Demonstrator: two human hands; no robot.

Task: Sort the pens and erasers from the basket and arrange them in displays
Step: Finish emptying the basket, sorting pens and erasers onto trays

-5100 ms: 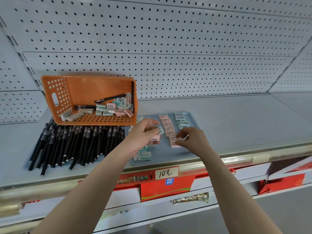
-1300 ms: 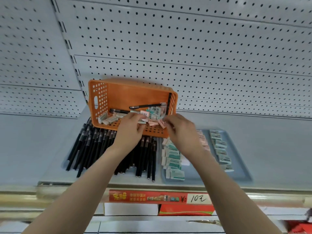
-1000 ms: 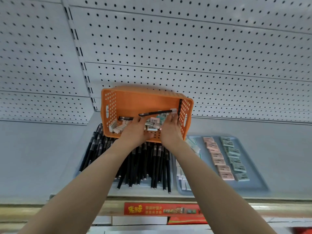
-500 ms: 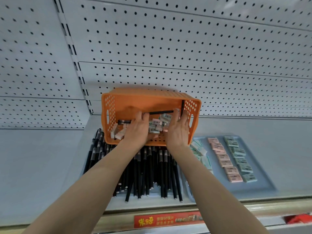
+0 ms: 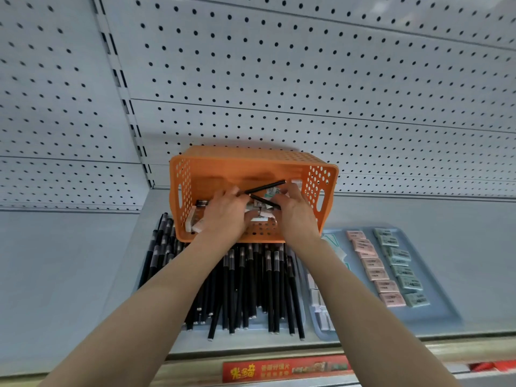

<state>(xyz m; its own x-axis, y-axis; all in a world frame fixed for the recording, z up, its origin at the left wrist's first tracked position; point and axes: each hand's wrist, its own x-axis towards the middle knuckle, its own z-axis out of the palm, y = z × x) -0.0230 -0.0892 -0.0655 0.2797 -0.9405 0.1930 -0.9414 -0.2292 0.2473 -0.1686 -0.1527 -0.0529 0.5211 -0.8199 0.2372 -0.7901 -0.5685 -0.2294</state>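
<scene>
Left hand (image 5: 226, 212) sits deep in the orange basket (image 5: 251, 169), fingers curled over the loose heap. Its tips meet the near end of a black pen (image 5: 264, 187); whether it grips the pen I cannot tell. Right hand (image 5: 297, 216) is beside it, fingers bent down onto the loose erasers (image 5: 261, 206); its grip is likewise unclear.

A few seconds back both hands were over the tray, laying erasers. Now they are in the basket, and a second pen (image 5: 265, 201) lies crossed between them that did not show there half a second ago. This reads as a fresh pick: the basket is not yet empty and the sorting is unfinished.

Sorted pens (image 5: 245, 289) lie side by side on the shelf (image 5: 69, 275), just near of the basket. Blue tray (image 5: 435, 317) to their right carries a pink row (image 5: 372, 270) and a green row (image 5: 402, 272) of erasers. White pegboard wall (image 5: 307, 79) stands behind, with a red price strip (image 5: 284, 370) along the near edge.
</scene>
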